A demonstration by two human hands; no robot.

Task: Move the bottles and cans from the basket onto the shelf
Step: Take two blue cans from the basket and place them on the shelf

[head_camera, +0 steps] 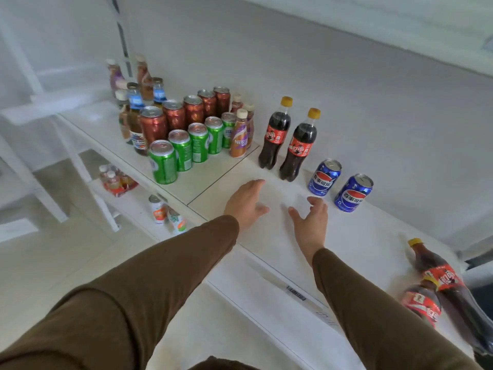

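Observation:
Over the white shelf [266, 236] my left hand [246, 202] and my right hand [310, 220] hover side by side, fingers spread, holding nothing. Two small cola bottles [286, 140] with yellow caps stand upright just beyond my hands. Two blue cans [338, 185] stand to the right of them, close to my right hand. Farther left stand a row of green cans [186, 148], a row of red-brown cans [184, 113] and several small bottles [240, 137]. No basket is in view.
Two large cola bottles [437, 284] stand at the shelf's right end. A lower shelf [128, 201] on the left holds small drink bottles [166, 213] and a wrapped pack [116, 180]. The grey wall [346, 89] backs the shelf.

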